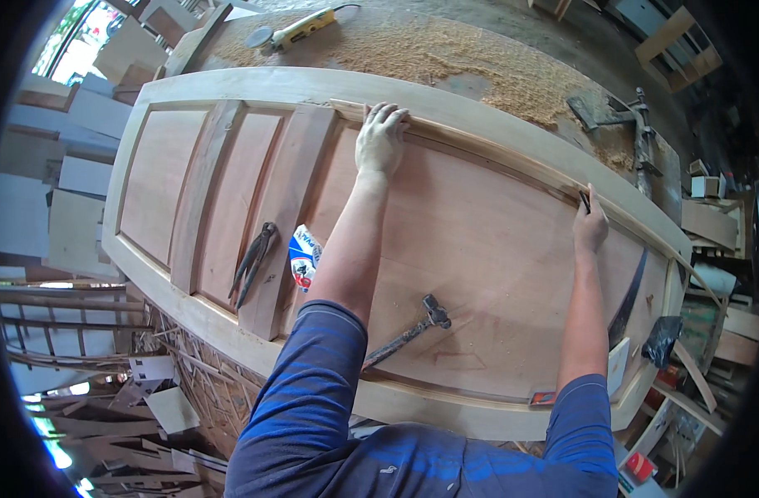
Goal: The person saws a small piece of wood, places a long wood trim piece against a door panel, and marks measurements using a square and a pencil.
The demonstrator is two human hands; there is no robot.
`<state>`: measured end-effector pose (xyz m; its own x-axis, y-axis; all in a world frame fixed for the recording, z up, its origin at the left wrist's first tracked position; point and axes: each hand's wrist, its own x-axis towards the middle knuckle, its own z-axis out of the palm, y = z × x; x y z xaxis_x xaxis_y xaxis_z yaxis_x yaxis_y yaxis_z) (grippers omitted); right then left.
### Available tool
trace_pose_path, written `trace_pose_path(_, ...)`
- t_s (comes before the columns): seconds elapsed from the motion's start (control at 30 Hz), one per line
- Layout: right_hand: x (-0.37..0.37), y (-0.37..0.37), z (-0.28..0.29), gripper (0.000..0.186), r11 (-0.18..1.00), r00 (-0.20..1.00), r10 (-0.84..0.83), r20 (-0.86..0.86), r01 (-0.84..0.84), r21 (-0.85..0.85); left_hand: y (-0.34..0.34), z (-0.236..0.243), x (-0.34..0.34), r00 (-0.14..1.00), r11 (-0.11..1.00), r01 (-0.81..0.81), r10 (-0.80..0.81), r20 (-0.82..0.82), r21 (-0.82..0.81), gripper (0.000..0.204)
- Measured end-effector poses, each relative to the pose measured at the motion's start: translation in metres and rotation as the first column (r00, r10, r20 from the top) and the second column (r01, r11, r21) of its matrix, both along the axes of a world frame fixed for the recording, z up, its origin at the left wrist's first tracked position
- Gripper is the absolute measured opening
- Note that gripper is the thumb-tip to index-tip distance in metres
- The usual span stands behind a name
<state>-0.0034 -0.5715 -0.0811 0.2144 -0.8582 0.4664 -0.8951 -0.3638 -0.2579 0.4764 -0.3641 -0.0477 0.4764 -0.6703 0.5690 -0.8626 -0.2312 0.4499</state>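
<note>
A wooden panelled door (255, 83) lies flat in front of me. Along the far edge of its large panel (471, 241) runs a long, thin wooden strip (497, 156), which extends past the panel at the right. My left hand (381, 139) is closed over the strip near its left end, fingers curled across it. Farther right, my right hand (591, 224) pinches a slim dark pencil (585, 201) at the strip's edge. A hammer (408, 334) rests on the panel below. Pincers (255, 261) and a white-and-blue plastic pouch (303, 256) lie left of my left forearm.
A yellow angle grinder (305, 29) sits on the sawdust-covered bench (429, 50) behind the door. A metal clamp (643, 141) stands at the bench's right end. A dark saw blade (629, 299) and black plastic bag (663, 340) lie rightward. Boards (80, 224) are stacked at left.
</note>
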Motion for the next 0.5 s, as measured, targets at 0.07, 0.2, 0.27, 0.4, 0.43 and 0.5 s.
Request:
trace_pose_path(0.07,0.0025,0.0014,-0.0026,0.048,1.000,1.000,0.006,0.014,-0.006,0.010,0.0016,0.0012,0.0017,1.000,1.000,-0.007,0.007,0.004,0.008,0.024)
trace_pose_path(0.2,-0.0002,-0.0017,-0.0001,0.047,0.994,0.999,-0.042,-0.024,0.045,0.095,-0.0005,0.0039,-0.0007,1.000,1.000,0.000,0.000,0.020,0.012,0.022)
trace_pose_path(0.27,0.0015,-0.0009,0.0015,0.049,0.998,0.999,-0.029,-0.024,0.030,0.063,-0.0007,0.0040,-0.0008,0.999,1.000,0.006,-0.007,0.042,0.019,0.021)
trace_pose_path(0.4,0.0014,-0.0021,0.0027,0.050,1.000,1.000,0.002,-0.024,-0.001,0.025,-0.0012,0.0033,-0.0006,0.998,0.999,0.001,-0.003,0.058,0.035,0.022)
trace_pose_path(0.43,0.0006,-0.0025,0.0023,0.050,1.000,0.999,0.013,-0.030,-0.012,0.022,-0.0017,0.0027,-0.0006,0.999,0.999,-0.010,0.008,0.052,0.031,0.022)
trace_pose_path(0.5,-0.0010,-0.0026,0.0031,0.050,0.999,1.000,0.030,0.001,-0.030,0.017,-0.0042,0.0009,-0.0008,0.995,0.998,-0.024,0.019,0.100,0.049,0.022)
